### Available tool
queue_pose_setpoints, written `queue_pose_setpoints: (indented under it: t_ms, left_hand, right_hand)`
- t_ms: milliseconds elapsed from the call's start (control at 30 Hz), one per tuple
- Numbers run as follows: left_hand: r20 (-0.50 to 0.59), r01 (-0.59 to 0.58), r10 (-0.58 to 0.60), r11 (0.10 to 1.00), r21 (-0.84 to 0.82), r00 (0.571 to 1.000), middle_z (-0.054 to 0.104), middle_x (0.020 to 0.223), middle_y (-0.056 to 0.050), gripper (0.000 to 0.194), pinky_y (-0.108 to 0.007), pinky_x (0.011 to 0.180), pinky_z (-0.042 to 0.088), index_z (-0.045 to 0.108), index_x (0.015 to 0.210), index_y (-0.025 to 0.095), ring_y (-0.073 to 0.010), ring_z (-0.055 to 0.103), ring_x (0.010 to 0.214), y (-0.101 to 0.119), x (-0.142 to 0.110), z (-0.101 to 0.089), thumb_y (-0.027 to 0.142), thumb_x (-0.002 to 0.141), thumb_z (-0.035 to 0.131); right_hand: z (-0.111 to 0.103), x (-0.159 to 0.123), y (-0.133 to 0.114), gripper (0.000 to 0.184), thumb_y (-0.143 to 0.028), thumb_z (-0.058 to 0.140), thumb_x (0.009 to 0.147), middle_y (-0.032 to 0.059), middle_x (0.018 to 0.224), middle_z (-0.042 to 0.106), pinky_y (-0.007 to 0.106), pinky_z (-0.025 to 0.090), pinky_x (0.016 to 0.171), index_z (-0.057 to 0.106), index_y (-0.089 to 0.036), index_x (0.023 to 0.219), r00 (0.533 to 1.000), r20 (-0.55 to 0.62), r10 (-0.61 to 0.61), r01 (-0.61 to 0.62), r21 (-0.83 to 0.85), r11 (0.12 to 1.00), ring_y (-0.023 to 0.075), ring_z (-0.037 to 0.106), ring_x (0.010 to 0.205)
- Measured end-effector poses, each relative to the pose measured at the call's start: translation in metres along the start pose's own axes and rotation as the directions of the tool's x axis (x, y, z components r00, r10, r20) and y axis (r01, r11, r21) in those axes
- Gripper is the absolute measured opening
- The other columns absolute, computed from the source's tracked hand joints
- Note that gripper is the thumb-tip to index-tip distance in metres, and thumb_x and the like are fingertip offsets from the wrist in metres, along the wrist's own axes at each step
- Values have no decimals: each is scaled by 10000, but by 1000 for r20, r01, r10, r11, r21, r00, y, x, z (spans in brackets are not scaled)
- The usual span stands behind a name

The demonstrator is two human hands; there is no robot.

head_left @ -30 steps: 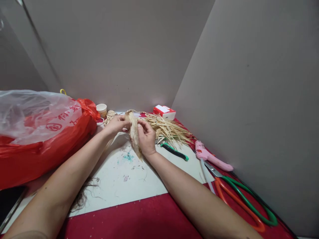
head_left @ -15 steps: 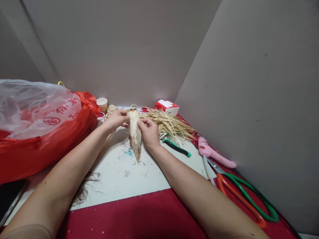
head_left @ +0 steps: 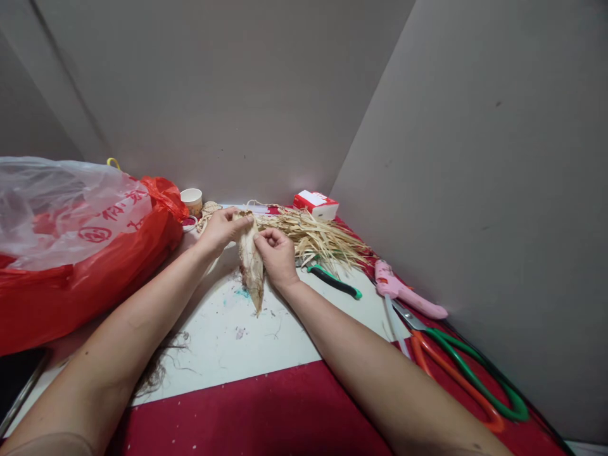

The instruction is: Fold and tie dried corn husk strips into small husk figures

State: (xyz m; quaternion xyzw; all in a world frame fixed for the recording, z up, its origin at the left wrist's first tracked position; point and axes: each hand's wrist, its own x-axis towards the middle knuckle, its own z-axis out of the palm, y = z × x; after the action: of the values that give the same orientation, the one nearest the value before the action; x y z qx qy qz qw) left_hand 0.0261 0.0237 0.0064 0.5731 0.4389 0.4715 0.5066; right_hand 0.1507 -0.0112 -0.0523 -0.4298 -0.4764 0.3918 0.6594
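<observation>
A pale, dry corn husk (head_left: 250, 259) hangs over the white board, its pointed end down and its brownish, ragged end up. My left hand (head_left: 223, 229) grips it near the top, with the thumb across its front. The fingers of my right hand (head_left: 278, 253) are closed on the husk's right edge, a little lower. Behind my right hand spreads a bundle of straw-coloured strips (head_left: 323, 237). Green-and-black handled pliers (head_left: 335, 282) lie just right of that hand, their head partly covered.
A red and clear plastic bag (head_left: 95, 253) fills the left side, with a paper cup (head_left: 192, 201) behind it. At right lie a pink glue gun (head_left: 403, 291) and large scissors (head_left: 465, 364). A red-and-white box (head_left: 316, 205) stands by the wall. Dark fibres (head_left: 159, 367) lie near my left forearm.
The husk has been turned between my hands, and its front now faces me. My left thumb has come over its top front. My right hand keeps its pinch on the edge.
</observation>
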Motion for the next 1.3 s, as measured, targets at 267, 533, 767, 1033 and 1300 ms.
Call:
queue_pose_setpoints:
  t_ms: [267,533,767,1033,1300]
  left_hand:
    - [117,41,-48,997,62,992,520,520,39,226,-197,478,356,555,626,138,-64,454,463,8,-2,-6,270,597,736]
    - [240,27,-67,985,169,968,495,518,41,232,-184,461,324,543,609,134,-53,435,462,9,-5,-5,272,606,729]
    - [322,28,-57,995,94,945,547,549,21,195,-186,457,319,582,661,136,-52,431,457,13,-9,-3,299,687,686]
    - [257,-88,60,991,99,965,523,553,43,208,-189,501,341,596,679,136,-52,439,492,19,-11,-3,291,658,731]
    - [270,24,-11,999,-46,963,597,632,4,214,-213,559,395,591,716,142,-89,539,558,18,-8,-3,282,642,735]
  right_hand:
    - [-2,2,-6,244,-426,646,689,-40,577,544,233,415,444,592,-190,721,993,66,97,-102,85,991,112,484,501]
    - [-4,6,-10,267,-401,688,646,-51,583,563,214,408,394,596,-194,787,999,8,50,-51,119,992,101,488,477]
    - [-6,10,-16,237,-394,683,645,-64,502,529,213,378,402,578,-191,709,993,58,100,-110,198,974,86,445,422]
    - [-7,7,-22,268,-454,662,672,-63,478,497,226,377,423,579,-200,683,997,70,30,-39,126,991,88,425,413]
    - [-6,8,-27,296,-441,698,648,-55,552,509,193,352,410,535,-196,677,965,190,182,-236,321,917,76,433,458]
